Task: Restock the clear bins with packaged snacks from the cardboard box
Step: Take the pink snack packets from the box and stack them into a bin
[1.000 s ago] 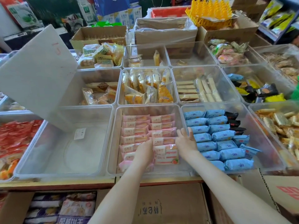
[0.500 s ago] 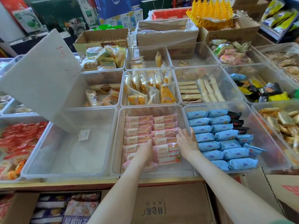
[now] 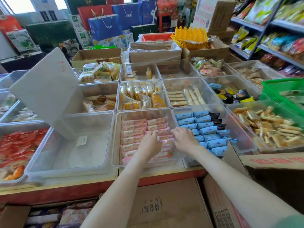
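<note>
**Pink packets under two spread hands**

Pink snack packets [image 3: 134, 134] lie in two neat columns inside a clear bin [image 3: 115, 148] at the front of the surface [image 3: 65, 193]. The left hand [image 3: 150, 143] rests palm down on the right column, with its fingers straight. The right hand [image 3: 184, 139] reaches in from three o'clock. Its fingers are spread and laid on the same column, just beside the bin's right wall. At three o'clock from this bin, blue packets [image 3: 204, 130] fill the next container, with a few black ones behind them. At nine o'clock a second bin [image 3: 70, 162] holds a paper label, and a white lid [image 3: 44, 91] leans tilted in its far left corner. At six o'clock, below the surface edge, sits a cardboard box [image 3: 164, 209] with printed flaps. A green basket [image 3: 283, 91] stands at two o'clock.
</note>
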